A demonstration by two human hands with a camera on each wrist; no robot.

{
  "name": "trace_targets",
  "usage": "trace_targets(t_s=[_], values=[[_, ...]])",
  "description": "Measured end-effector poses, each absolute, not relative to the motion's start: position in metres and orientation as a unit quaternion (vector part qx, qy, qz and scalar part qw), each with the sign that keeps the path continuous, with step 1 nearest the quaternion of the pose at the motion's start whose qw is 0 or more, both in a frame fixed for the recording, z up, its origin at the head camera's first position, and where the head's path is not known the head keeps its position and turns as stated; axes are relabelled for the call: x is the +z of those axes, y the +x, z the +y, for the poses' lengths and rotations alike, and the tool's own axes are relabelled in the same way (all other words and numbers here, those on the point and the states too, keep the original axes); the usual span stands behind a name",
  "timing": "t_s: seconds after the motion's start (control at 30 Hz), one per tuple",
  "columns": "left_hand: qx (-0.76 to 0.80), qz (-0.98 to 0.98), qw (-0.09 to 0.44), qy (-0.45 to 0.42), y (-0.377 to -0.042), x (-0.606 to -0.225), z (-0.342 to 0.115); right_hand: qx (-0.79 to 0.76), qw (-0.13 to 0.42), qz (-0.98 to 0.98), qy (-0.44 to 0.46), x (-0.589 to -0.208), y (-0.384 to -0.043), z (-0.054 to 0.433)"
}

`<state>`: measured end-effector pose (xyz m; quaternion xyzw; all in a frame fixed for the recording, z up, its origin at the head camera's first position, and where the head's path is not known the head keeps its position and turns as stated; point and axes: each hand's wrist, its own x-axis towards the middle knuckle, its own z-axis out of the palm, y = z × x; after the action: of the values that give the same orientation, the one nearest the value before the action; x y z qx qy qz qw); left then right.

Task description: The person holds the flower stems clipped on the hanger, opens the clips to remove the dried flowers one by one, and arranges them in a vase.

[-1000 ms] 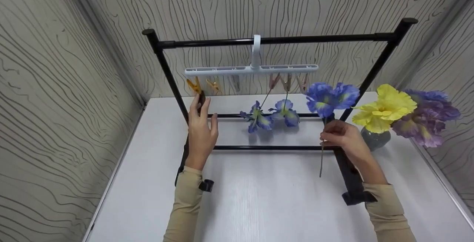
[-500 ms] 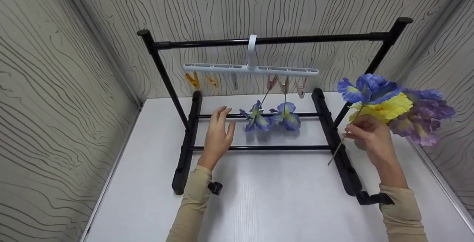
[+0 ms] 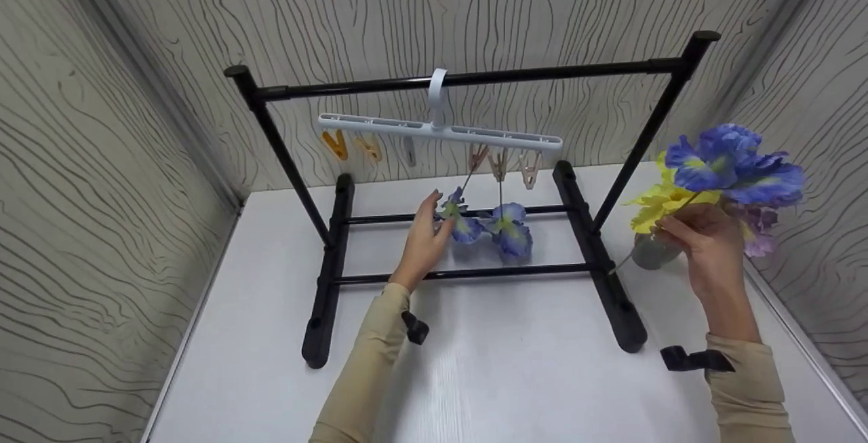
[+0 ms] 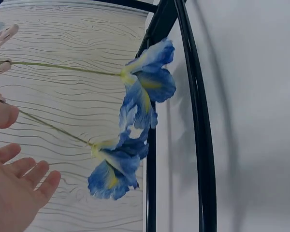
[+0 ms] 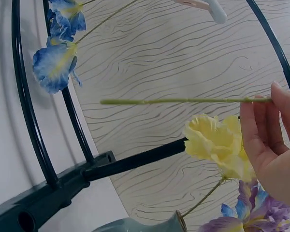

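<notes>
My right hand [image 3: 712, 253] pinches the stem [image 5: 183, 100] of a blue artificial iris [image 3: 736, 165]; the stem's free end points left. My left hand [image 3: 422, 246], fingers spread and holding nothing, is in front of the left one of two hanging blue irises [image 3: 466, 229]. In the left wrist view its thumb is close to a clothespin, and I cannot tell whether they touch. The other hanging iris [image 3: 513, 236] is beside it. Both stems are clipped in clothespins [image 3: 498, 163] under a pale blue hanger [image 3: 434, 131]. A pink clothespin [image 3: 529, 171] at the right holds nothing.
The hanger hooks over a black rack [image 3: 556, 75] on a white table [image 3: 475, 348]. Orange [image 3: 335, 145], yellow [image 3: 369, 149] and grey [image 3: 409, 151] clothespins hang at its left. Right of the rack stands a grey vase [image 3: 654, 253] with yellow [image 3: 654, 205] and purple [image 3: 758, 226] flowers.
My left hand has moved right, from near the orange clothespin to the hanging irises. My right hand has carried its iris right, in front of the vase flowers. The hanger has swivelled slightly.
</notes>
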<state>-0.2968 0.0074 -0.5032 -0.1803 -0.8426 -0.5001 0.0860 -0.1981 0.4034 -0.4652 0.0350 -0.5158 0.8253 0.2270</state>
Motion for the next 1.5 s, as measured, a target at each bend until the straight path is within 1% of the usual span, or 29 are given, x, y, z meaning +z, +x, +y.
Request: trace_targets(t_s=[0.13, 0.27, 0.43, 0.5, 0.67, 0.77, 1.0, 1.17, 1.23, 1.37, 1.5], values=[[-0.528, -0.831, 0.060, -0.165, -0.303, -0.502, 0.016, 0.826, 0.244, -0.507, 0.006, -0.461, -0.201, 0.410], [-0.535, -0.825, 0.064, -0.171, -0.306, -0.504, 0.023, 0.822, 0.262, -0.503, -0.052, -0.458, -0.205, 0.419], [-0.530, -0.825, 0.074, -0.181, -0.309, -0.506, 0.029, 0.806, 0.316, -0.485, -0.125, -0.457, -0.210, 0.431], [-0.527, -0.826, 0.075, -0.183, -0.310, -0.506, 0.031, 0.800, 0.331, -0.482, -0.134, -0.458, -0.210, 0.435], [-0.524, -0.827, 0.080, -0.189, -0.311, -0.503, 0.035, 0.794, 0.365, -0.472, -0.119, -0.461, -0.212, 0.442], [-0.521, -0.824, 0.092, -0.202, -0.311, -0.502, 0.038, 0.788, 0.383, -0.468, -0.115, -0.459, -0.211, 0.445], [-0.504, -0.830, 0.110, -0.213, -0.313, -0.504, 0.041, 0.780, 0.400, -0.474, -0.081, -0.451, -0.207, 0.449], [-0.499, -0.835, 0.104, -0.209, -0.314, -0.502, 0.045, 0.801, 0.391, -0.446, -0.078, -0.442, -0.202, 0.453], [-0.503, -0.834, 0.095, -0.205, -0.314, -0.501, 0.046, 0.802, 0.397, -0.441, -0.074, -0.439, -0.200, 0.455], [-0.504, -0.835, 0.087, -0.203, -0.315, -0.500, 0.048, 0.788, 0.421, -0.446, -0.053, -0.434, -0.197, 0.457], [-0.487, -0.841, 0.098, -0.216, -0.316, -0.502, 0.048, 0.784, 0.445, -0.432, -0.035, -0.432, -0.198, 0.458]])
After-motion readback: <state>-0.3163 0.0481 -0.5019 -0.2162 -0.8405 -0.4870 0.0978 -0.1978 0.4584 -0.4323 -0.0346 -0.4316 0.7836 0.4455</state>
